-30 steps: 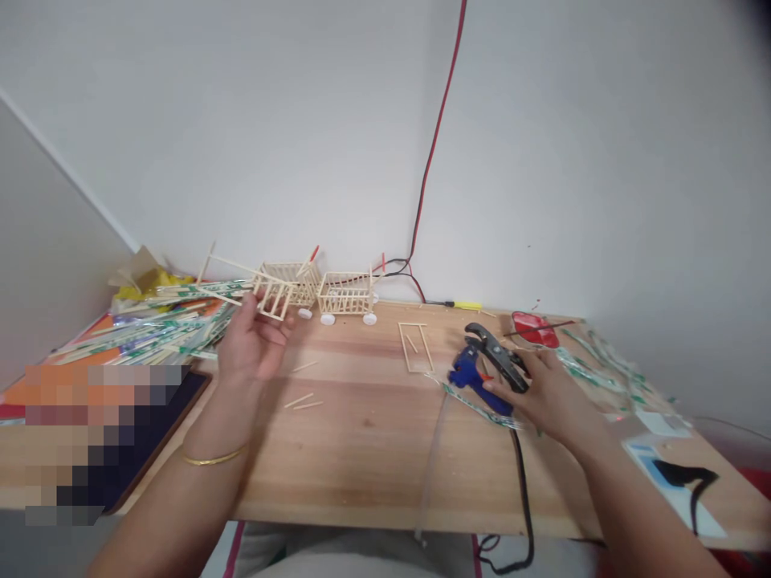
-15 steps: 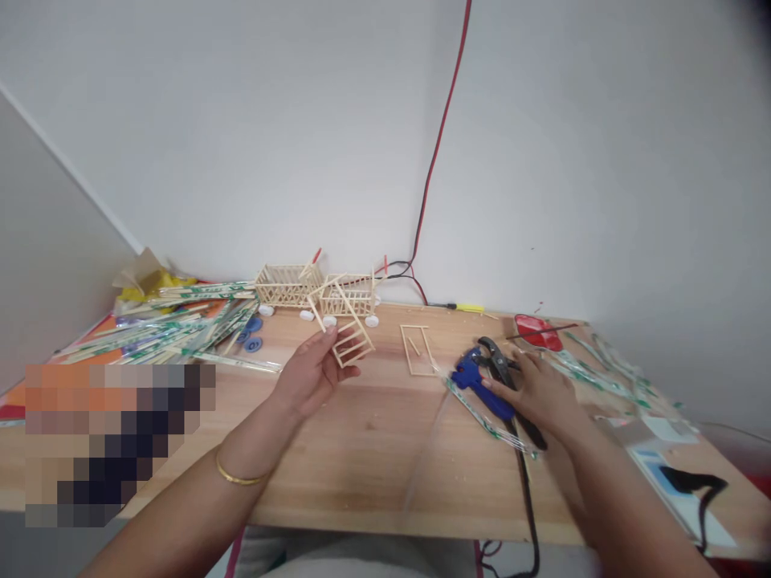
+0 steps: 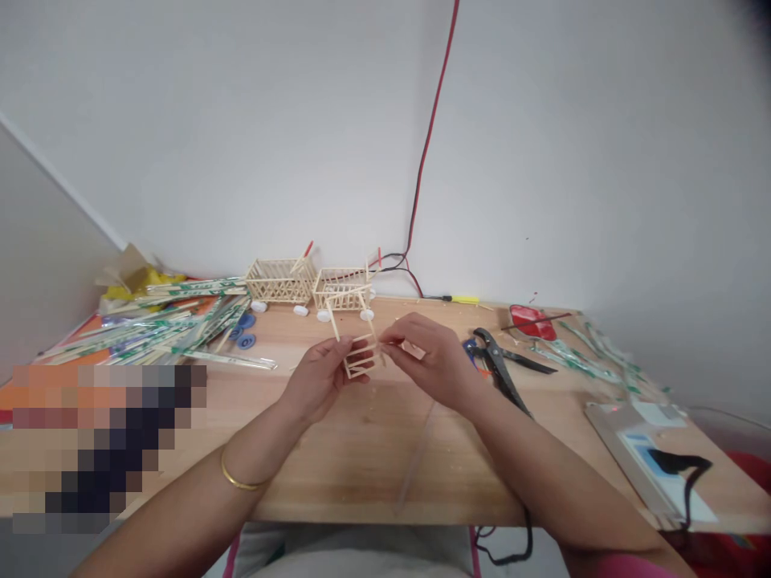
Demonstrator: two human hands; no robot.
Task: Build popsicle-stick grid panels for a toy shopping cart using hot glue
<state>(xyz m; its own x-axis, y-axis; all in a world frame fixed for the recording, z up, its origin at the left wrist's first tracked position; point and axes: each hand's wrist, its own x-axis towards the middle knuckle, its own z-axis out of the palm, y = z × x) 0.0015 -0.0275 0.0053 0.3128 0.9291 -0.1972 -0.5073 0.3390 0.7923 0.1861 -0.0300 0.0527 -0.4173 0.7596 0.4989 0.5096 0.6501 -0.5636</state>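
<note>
My left hand (image 3: 322, 373) is closed around the lower left side of a small frame of thin wooden sticks (image 3: 361, 357), with short crossbars like a ladder. At the frame's right edge, the thumb and fingers of my right hand (image 3: 430, 357) are pinched together. Something small shows at those fingertips, too small to name. Behind my right hand lies a blue glue gun (image 3: 471, 348), mostly hidden. Dark-handled pliers (image 3: 497, 361) rest open on the table beside it.
Two stick-built carts (image 3: 280, 281) with white wheels stand by the wall. Wrapped sticks (image 3: 157, 321) are heaped on the left, near blue wheels (image 3: 246, 341). A red packet (image 3: 533, 323), clear wrappers (image 3: 578, 361) and a grey device (image 3: 626, 449) lie right. A cable (image 3: 430, 152) runs down the wall.
My right hand has left the pliers and glue gun and come across to the frame in my left hand, fingers now pinched. The frame has turned slightly. The rectangle on the table is now hidden.
</note>
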